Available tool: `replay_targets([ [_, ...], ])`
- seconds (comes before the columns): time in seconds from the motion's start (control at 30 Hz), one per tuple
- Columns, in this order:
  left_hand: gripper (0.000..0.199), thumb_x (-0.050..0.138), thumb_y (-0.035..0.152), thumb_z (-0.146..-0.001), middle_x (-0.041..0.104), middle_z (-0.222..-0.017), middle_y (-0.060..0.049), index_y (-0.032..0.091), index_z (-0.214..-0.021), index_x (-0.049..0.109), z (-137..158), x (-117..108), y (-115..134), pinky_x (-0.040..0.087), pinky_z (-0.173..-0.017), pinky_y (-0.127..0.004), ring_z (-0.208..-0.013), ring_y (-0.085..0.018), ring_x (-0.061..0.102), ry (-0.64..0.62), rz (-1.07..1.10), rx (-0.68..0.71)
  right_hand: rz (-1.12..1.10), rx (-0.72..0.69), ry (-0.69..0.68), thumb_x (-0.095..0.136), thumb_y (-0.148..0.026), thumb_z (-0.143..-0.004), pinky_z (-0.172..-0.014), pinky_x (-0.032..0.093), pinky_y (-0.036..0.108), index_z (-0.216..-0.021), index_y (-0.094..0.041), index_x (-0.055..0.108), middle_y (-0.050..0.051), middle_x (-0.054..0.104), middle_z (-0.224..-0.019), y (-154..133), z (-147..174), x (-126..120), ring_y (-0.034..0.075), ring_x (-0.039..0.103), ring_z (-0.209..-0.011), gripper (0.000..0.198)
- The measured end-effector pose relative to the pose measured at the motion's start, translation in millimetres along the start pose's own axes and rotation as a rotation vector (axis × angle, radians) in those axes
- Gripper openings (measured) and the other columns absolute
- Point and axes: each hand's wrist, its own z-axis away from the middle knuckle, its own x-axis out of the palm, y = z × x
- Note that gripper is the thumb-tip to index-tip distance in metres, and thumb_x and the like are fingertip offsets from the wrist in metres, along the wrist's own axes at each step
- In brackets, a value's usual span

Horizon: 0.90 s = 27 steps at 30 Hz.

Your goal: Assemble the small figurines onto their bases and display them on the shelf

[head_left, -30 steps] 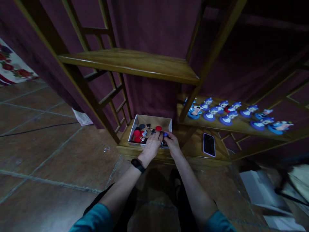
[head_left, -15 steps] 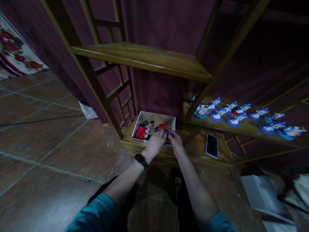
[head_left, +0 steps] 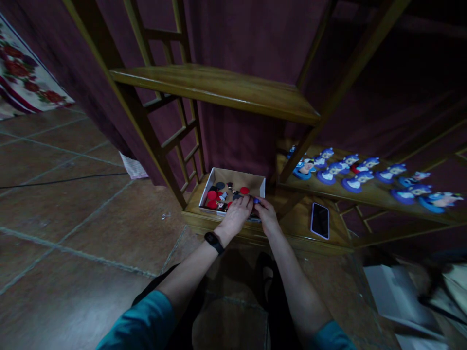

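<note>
A shallow cardboard box (head_left: 264, 184) with white sides stands on the low wooden shelf. Inside it lie several red discs (head_left: 244, 190), dark discs (head_left: 220, 185) and small figurine pieces (head_left: 223, 196). My left hand (head_left: 239, 211) and my right hand (head_left: 267, 214) meet over the box's near right corner. Between their fingertips shows a small purple-blue piece (head_left: 256, 201), mostly covered by the fingers. The fingers of both hands are bent closed around it; its exact kind cannot be made out.
Several figurines with purple or blue round bases (head_left: 357, 181) stand on the raised shelf at right. A phone (head_left: 320, 220) lies on the low shelf. Above the box runs a wooden shelf board (head_left: 215, 90), with slanting posts beside it. A white box (head_left: 397, 291) sits on the floor at right.
Both hands stay over the box's right corner, with only a very slight shift of the fingers. Box, figurines and phone stay where they were.
</note>
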Motion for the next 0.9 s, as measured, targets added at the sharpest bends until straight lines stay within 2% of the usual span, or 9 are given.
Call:
replay_targets([
  [0.47,0.042,0.038,0.004,-0.081,0.048,-0.119,-0.017,0.012,-0.123,0.041,0.1,0.1,-0.3,0.039,-0.089,-0.040,-0.108,-0.025,0.049,0.005,0.036,0.012,0.004,0.013,0.009,0.058,-0.023,-0.060,-0.076,0.049,0.033,-0.097,-0.019,0.065,0.001,0.068,-0.083,2.6,-2.3,-1.7,0.017,0.062,-0.075,0.038],
  [0.9,0.043,0.037,0.003,-0.080,0.050,-0.115,-0.018,0.010,-0.122,0.042,-1.1,-2.3,-0.4,0.039,-0.087,-0.040,-0.105,-0.025,0.050,-0.003,0.044,0.010,-0.014,0.029,-0.015,0.058,-0.024,-0.058,-0.071,0.051,0.031,-0.094,-0.019,0.066,0.000,0.068,-0.078,-4.4,1.7,-0.5,0.016,0.062,-0.070,0.037],
])
